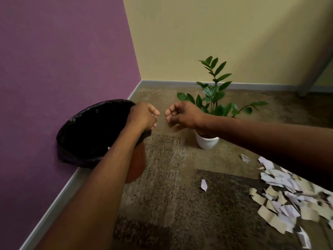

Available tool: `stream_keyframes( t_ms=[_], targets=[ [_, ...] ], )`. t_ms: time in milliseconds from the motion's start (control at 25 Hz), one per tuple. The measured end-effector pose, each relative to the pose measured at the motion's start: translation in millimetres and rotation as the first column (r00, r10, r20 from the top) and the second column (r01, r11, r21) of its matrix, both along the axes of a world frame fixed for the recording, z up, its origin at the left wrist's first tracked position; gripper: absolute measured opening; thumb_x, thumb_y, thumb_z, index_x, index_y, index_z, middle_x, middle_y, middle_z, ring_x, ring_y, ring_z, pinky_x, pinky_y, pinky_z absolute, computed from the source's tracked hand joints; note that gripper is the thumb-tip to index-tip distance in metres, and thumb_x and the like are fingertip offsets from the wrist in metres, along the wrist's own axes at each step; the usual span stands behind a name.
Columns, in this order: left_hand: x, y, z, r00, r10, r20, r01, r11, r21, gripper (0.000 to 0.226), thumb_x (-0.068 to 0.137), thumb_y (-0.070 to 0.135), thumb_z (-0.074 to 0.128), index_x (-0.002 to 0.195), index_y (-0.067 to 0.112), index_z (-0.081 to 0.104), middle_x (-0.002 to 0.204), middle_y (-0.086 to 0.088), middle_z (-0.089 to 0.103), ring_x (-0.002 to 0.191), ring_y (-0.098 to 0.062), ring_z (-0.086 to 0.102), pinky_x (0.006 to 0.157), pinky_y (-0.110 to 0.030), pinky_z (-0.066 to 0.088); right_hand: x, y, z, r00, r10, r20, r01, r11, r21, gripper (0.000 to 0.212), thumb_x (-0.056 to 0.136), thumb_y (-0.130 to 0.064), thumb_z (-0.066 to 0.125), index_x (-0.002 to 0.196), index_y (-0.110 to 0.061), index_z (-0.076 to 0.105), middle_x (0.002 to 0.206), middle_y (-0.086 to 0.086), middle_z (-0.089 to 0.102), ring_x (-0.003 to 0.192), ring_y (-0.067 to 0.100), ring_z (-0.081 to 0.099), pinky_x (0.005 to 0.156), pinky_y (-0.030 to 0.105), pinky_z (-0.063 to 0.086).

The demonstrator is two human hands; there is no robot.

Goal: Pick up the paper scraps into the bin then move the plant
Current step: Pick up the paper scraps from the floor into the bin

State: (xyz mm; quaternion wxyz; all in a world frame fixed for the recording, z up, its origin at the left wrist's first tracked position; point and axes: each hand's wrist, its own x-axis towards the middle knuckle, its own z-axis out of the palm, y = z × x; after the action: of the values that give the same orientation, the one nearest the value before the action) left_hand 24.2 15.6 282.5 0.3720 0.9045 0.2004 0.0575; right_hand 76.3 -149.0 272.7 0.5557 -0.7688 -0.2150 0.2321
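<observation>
Corner of a carpeted room. The bin [86, 134], lined with a black bag, stands against the purple wall [54, 60] at 9 o'clock. The left hand [144, 116] hovers over its rim, grip curled with nothing visibly held. The right hand [180, 114], grip likewise curled and empty as far as can be seen, hangs just beside it. The plant [214, 98] in its white pot [207, 141] sits at 12 o'clock. Paper scraps [284, 195] lie on the carpet [162, 195] at 4 o'clock.

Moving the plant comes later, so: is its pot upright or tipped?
Upright: the white pot stands on the carpet, stems rising straight.
</observation>
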Motion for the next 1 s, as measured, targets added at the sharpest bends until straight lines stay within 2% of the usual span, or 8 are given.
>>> stream_keyframes(
  t_ms=[160,280,400,520,640,800,880,1000],
  targets=[
    [12.8,-49.7,-30.9,0.926,-0.354,-0.131,0.356,0.934,-0.013,0.023,0.09,0.001,0.061,0.077,0.018,0.07,0.067,-0.007,0.071,0.066,-0.02,0.071,0.068,-0.033,0.06,9.9,-86.2,-45.6,0.992,0.014,0.126,0.022,0.96,-0.28,0.014,0.087,-0.001,0.061,0.093,-0.013,0.063,0.086,0.005,0.067,0.067,0.012,0.064,0.056,0.022,0.055],
    [17.3,-83.4,-75.8,0.866,-0.454,-0.211,0.462,0.887,-0.009,0.015,0.089,0.009,0.063,0.083,0.019,0.072,0.073,-0.009,0.073,0.073,-0.023,0.072,0.072,-0.034,0.059,15.9,-149.4,-83.9,0.937,0.208,0.28,0.009,0.787,-0.617,0.021,0.081,-0.008,0.068,0.099,-0.017,0.065,0.101,0.0,0.069,0.068,-0.001,0.056,0.056,0.004,0.039],
    [15.6,-107.2,-133.4,0.789,-0.517,-0.332,0.551,0.834,0.012,0.018,0.08,0.016,0.075,0.094,0.024,0.065,0.091,-0.003,0.07,0.084,-0.022,0.067,0.077,-0.032,0.054,12.5,-208.4,-123.3,0.916,0.363,0.173,-0.082,0.589,-0.804,0.044,0.079,-0.01,0.071,0.12,-0.018,0.057,0.107,-0.005,0.061,0.08,0.003,0.054,0.062,0.006,0.037],
    [6.0,-123.4,-190.2,0.71,-0.52,-0.474,0.636,0.763,0.116,0.053,0.071,0.03,0.082,0.116,0.023,0.054,0.114,-0.005,0.055,0.101,-0.025,0.058,0.084,-0.033,0.048,6.5,-258.9,-163.5,0.901,0.419,0.112,-0.118,0.486,-0.866,0.055,0.081,-0.019,0.068,0.132,-0.017,0.047,0.131,0.006,0.05,0.111,0.019,0.055,0.08,0.019,0.041],
    [-12.5,-136.5,-235.9,0.642,-0.533,-0.552,0.675,0.733,0.077,0.068,0.065,0.031,0.084,0.123,0.025,0.049,0.12,-0.005,0.045,0.107,-0.029,0.056,0.087,-0.033,0.047,3.7,-297.0,-194.7,0.918,0.389,0.073,-0.113,0.434,-0.894,0.06,0.084,-0.024,0.064,0.139,-0.021,0.039,0.138,0.008,0.042,0.119,0.027,0.051,0.084,0.028,0.042],
    [-23.1,-151.1,-273.3,0.633,-0.578,-0.514,0.692,0.72,0.043,0.05,0.066,0.016,0.08,0.109,0.025,0.055,0.117,-0.001,0.043,0.106,-0.027,0.057,0.09,-0.033,0.048,13.0,-336.2,-217.3,0.933,0.353,0.073,-0.048,0.324,-0.945,0.095,0.073,-0.015,0.072,0.151,-0.024,0.017,0.155,0.01,0.019,0.131,0.036,0.038,0.093,0.037,0.045],
    [-20.0,-160.2,-280.9,0.702,-0.553,-0.449,0.643,0.763,0.067,0.038,0.075,0.017,0.073,0.109,0.022,0.055,0.118,-0.005,0.046,0.104,-0.028,0.058,0.09,-0.036,0.048,22.6,-350.9,-221.2,0.942,0.311,0.128,0.022,0.324,-0.946,0.105,0.07,-0.021,0.078,0.151,-0.024,0.013,0.157,0.013,0.014,0.133,0.039,0.036,0.099,0.042,0.045],
    [-5.7,-176.6,-289.9,0.771,-0.52,-0.366,0.577,0.815,0.058,0.033,0.079,0.023,0.072,0.109,0.017,0.058,0.112,-0.005,0.05,0.1,-0.025,0.057,0.081,-0.028,0.043,39.4,-375.0,-227.1,0.949,0.248,0.192,0.108,0.316,-0.943,0.11,0.066,-0.022,0.081,0.151,-0.022,0.011,0.156,0.015,0.016,0.134,0.041,0.035,0.104,0.046,0.042]
  ],
)
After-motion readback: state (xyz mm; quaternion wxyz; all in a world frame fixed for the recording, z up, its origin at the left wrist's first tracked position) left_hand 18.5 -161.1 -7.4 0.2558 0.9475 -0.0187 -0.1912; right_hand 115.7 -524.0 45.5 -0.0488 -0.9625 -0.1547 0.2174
